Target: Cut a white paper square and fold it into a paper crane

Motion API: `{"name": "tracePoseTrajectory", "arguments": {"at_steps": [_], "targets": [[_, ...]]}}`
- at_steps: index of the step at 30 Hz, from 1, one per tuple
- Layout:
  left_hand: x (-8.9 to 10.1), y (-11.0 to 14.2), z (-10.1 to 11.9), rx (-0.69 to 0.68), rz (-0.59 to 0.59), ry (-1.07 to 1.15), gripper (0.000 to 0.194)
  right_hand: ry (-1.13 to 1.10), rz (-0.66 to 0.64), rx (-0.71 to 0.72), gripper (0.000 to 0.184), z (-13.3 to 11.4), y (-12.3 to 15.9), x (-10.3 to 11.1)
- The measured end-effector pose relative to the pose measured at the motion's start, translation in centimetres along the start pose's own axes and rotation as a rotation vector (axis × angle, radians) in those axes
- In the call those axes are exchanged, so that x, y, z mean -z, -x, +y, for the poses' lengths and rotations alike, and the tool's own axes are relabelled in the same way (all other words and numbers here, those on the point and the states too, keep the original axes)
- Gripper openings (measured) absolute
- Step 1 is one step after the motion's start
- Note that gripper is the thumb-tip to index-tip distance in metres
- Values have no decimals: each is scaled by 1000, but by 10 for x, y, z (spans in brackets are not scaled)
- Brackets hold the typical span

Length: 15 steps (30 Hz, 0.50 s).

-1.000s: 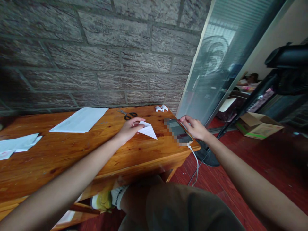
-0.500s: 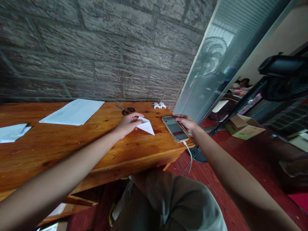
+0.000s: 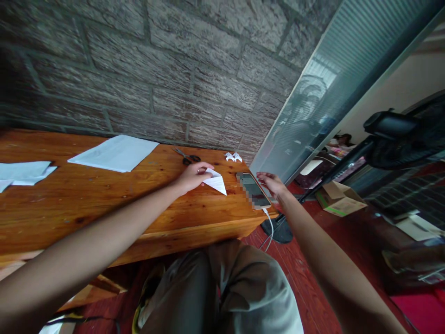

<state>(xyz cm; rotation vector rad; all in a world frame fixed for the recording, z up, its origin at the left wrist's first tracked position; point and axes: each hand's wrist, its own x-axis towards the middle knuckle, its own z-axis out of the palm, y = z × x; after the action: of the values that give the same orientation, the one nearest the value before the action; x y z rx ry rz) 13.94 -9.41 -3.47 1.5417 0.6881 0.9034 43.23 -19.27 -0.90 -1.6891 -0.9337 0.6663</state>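
Note:
My left hand is closed on a folded piece of white paper, with thumb and fingers at its left end. The paper comes to a point at its lower right, close above the wooden table. Just right of the phone, my right hand is held with its fingers stretched out and nothing in them. The phone lies face up near the table's right end, a white cable plugged into its lower edge. Behind my left hand lies a pair of black-handled scissors.
Two small folded paper pieces stand at the back, by the stone wall. White sheets and more paper lie to the left. Beyond the table's right end are a black fan and a cardboard box.
My right hand has come off the phone's edge and moved slightly right. My left hand keeps hold of the folded paper. The whole view has shifted a little.

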Motion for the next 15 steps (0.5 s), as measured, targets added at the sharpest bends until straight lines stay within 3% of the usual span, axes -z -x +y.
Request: {"name": "tracePoseTrajectory", "arguments": {"at_steps": [4, 7, 10, 15], "targets": [[8, -7, -1, -44, 54, 22, 29, 77, 75, 96, 24, -21, 8, -10], [16, -11, -2, -50, 107, 40, 29, 80, 45, 170, 30, -38, 15, -40], [31, -15, 4, -23, 123, 96, 33, -26, -17, 255, 37, -57, 16, -90], [73, -29, 21, -41, 122, 92, 43, -271, -93, 223, 47, -89, -2, -187]]}}
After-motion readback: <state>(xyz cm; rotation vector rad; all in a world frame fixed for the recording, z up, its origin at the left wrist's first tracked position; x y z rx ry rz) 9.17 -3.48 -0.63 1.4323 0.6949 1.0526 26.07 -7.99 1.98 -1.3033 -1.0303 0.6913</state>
